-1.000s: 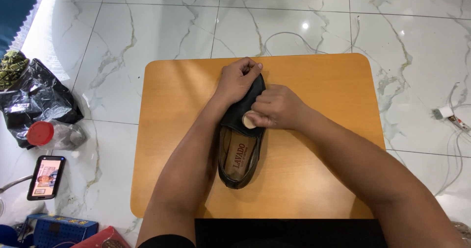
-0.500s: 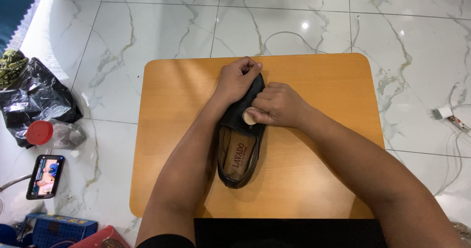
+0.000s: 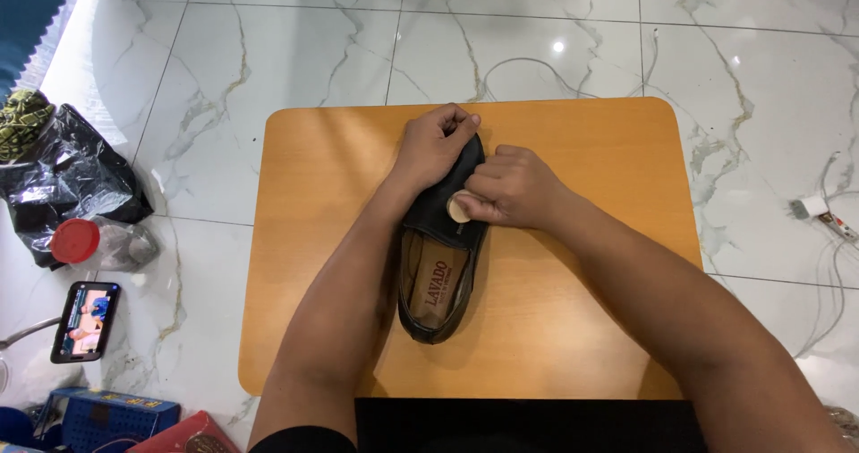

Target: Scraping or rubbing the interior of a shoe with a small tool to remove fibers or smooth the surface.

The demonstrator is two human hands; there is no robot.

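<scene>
A black slip-on shoe [image 3: 440, 278] with a tan insole lies lengthwise on a small orange-brown wooden table [image 3: 582, 328], toe pointing away from me. My left hand [image 3: 433, 146] lies curled over the toe and presses it down. My right hand [image 3: 506, 187] is closed on a small round pale applicator [image 3: 458, 209] with a wooden end, held against the shoe's upper just behind the toe. The toe itself is hidden under both hands.
White marble-pattern floor tiles surround the table. At the left lie a crumpled black plastic bag [image 3: 67, 180], a clear jar with a red lid [image 3: 97, 243], a phone with a lit screen [image 3: 84, 320] and a blue box [image 3: 112, 414]. A white plug and cable [image 3: 816, 211] lie at the right.
My right hand has shifted slightly on the shoe's upper with the round applicator. The left hand and the shoe stay where they were.
</scene>
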